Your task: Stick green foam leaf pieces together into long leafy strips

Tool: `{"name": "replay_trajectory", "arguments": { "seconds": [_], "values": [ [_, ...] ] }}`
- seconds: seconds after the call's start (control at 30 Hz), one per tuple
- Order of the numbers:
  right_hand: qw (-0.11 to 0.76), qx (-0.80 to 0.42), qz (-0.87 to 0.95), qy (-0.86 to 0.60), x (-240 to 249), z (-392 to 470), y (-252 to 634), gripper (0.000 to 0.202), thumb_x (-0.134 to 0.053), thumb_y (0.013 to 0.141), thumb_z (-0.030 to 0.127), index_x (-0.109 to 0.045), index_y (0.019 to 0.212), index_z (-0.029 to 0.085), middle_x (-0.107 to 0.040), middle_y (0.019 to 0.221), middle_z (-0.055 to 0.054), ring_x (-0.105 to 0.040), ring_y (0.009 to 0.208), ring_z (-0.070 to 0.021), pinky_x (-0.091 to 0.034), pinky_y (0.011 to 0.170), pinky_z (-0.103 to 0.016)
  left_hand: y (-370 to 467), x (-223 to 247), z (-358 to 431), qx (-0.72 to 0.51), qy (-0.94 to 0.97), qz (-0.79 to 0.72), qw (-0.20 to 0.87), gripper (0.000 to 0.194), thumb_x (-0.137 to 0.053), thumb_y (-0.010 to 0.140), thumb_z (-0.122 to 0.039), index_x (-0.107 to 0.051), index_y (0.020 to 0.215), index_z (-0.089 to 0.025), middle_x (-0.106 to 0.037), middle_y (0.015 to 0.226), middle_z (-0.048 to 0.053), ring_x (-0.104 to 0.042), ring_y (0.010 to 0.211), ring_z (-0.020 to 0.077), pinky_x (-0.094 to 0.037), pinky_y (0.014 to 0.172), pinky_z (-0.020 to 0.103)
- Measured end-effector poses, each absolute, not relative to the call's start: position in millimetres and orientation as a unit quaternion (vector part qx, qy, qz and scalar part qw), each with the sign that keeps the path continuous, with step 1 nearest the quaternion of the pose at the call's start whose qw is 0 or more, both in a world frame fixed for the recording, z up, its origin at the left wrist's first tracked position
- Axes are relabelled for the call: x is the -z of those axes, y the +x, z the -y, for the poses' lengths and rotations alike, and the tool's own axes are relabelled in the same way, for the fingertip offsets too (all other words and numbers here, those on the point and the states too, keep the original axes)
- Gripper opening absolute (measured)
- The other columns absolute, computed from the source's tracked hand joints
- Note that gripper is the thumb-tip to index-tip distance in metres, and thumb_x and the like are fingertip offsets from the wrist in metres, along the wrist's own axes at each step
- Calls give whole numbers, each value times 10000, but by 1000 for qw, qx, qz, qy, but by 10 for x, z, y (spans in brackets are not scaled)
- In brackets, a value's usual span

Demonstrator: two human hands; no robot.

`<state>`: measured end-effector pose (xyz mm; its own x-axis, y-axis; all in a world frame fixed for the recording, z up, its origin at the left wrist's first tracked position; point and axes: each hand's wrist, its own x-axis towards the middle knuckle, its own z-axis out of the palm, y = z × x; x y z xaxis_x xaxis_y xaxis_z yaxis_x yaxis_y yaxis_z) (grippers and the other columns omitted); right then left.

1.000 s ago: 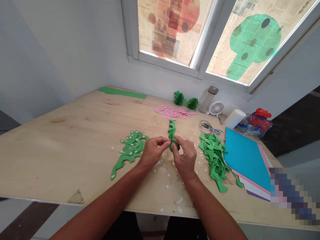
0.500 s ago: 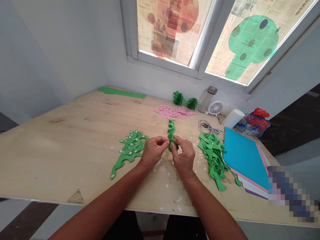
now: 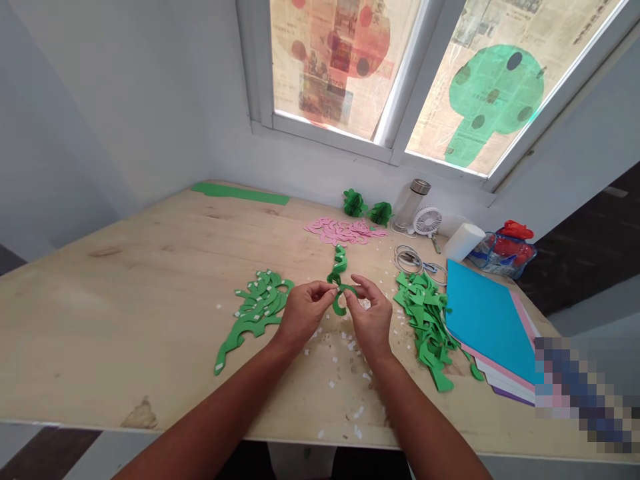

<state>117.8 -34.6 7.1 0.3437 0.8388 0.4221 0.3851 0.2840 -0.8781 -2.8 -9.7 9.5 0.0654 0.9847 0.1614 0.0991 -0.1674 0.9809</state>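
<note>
A curly green paper strip (image 3: pixel 340 259) runs from near the pink pieces down to both hands at the table's middle. My left hand (image 3: pixel 306 308) pinches its left side between thumb and fingertips. On the right side, my right hand (image 3: pixel 370 315) holds the curved lower part with thumb and index finger, its other fingers raised. Left of the hands, a pile of wavy green pieces (image 3: pixel 260 297) carries small white squares. To the right lies a heap of green scraps (image 3: pixel 427 323).
Pink cut pieces (image 3: pixel 345 231) and two green paper shapes (image 3: pixel 354 203) lie at the back. Scissors (image 3: pixel 434 267), a bottle (image 3: pixel 411 203), a small fan (image 3: pixel 427 221), a white roll (image 3: pixel 464 241) and blue sheets (image 3: pixel 487 320) stand or lie at right.
The camera view has shifted slightly. The green strip's lower part now shows as an open curve between my hands, and my right hand's fingers are more spread.
</note>
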Motion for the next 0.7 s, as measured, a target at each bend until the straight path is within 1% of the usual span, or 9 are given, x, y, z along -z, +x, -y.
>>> {"name": "replay_trajectory", "arguments": {
  "seconds": [0.07,0.2,0.3,0.4,0.57,0.7],
  "values": [
    [604,-229,513,-565,-61,319,1199,299,-637,708,258,-663,989,160,-700,733,-36,-617,688,-169,-482,710,-310,-32,-110,112,-504,590,-473,418,204,-582,709,-322,-680,689,-144,-682,676,27,-599,619,159,-451,593,247],
    [650,-314,434,-539,-23,245,1285,354,-658,679,285,-645,1000,135,-646,647,-8,-549,583,-129,-441,579,-255,-50,-158,170,-511,635,-458,355,161,-559,721,-297,-639,667,-168,-664,685,19,-597,667,164,-460,685,272],
    [679,-344,384,-522,-21,205,1357,378,-682,648,288,-639,987,128,-606,608,14,-510,549,-107,-405,534,-227,-54,-183,212,-503,664,-432,346,134,-542,721,-273,-597,644,-178,-633,670,12,-588,667,162,-455,678,266],
    [693,-351,360,-517,-51,197,1393,375,-692,634,294,-641,967,129,-590,595,20,-502,545,-103,-391,522,-220,-47,-189,230,-491,680,-412,356,137,-524,731,-272,-571,635,-185,-601,649,8,-575,665,161,-450,665,260],
    [686,-339,378,-521,-114,231,1374,378,-690,637,307,-642,967,130,-601,601,12,-510,554,-114,-401,531,-231,-43,-190,218,-484,680,-428,346,211,-513,761,-324,-548,604,-188,-589,626,7,-561,655,161,-439,667,262],
    [688,-337,376,-522,-119,237,1376,363,-687,640,302,-644,957,133,-594,591,24,-505,548,-109,-394,535,-230,-39,-184,203,-483,676,-425,360,132,-529,731,-278,-589,656,-187,-617,663,7,-569,676,160,-442,681,260]
  ]
}}
